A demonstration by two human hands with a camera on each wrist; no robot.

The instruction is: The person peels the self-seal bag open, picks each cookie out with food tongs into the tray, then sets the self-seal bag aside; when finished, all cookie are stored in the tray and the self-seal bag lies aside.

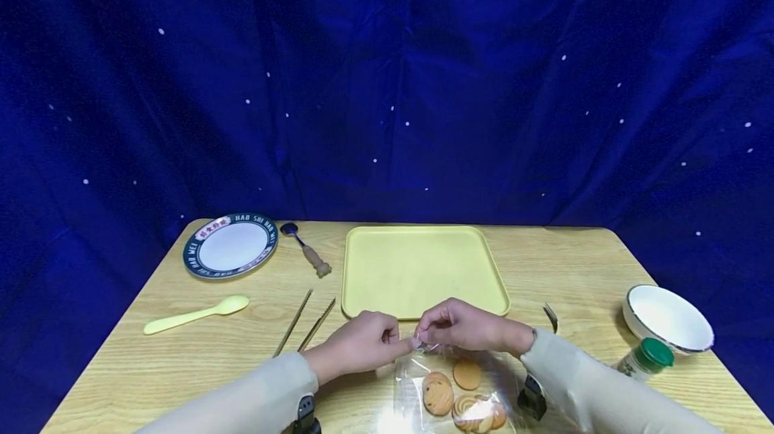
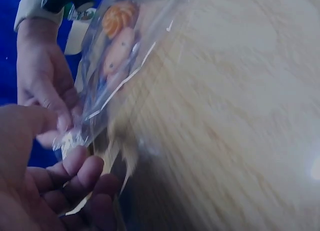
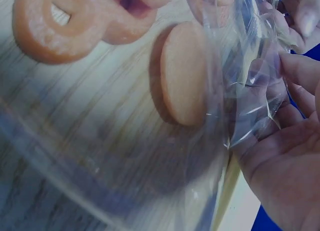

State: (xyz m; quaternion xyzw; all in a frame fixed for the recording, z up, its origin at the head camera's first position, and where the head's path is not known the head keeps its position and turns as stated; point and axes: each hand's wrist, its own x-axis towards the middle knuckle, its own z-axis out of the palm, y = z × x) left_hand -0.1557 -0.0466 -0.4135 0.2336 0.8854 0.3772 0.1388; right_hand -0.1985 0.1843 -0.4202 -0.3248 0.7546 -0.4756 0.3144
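Observation:
A clear plastic bag point(image 1: 411, 390) of cookies lies at the table's front, its top edge crumpled between both hands. My left hand point(image 1: 363, 343) pinches that gathered edge from the left with thumb and finger. From the right, my right hand point(image 1: 462, 325) grips the same edge, fingertips close to the left ones. Inside the bag are a speckled oval cookie point(image 1: 438, 394), a plain round cookie point(image 1: 467, 374) and swirled cookies point(image 1: 468, 412). The right wrist view shows the bag's thin film point(image 3: 250, 91) bunched against the right fingers.
Behind the hands is a yellow tray point(image 1: 423, 269). Toward the left are a rimmed plate point(image 1: 232, 246), a dark spoon with wooden handle point(image 1: 311, 252), a yellow spoon point(image 1: 199, 315) and tongs point(image 1: 314, 326). A fork point(image 1: 551, 317), a white bowl point(image 1: 668, 316) and a green-lidded jar point(image 1: 647, 357) stand right.

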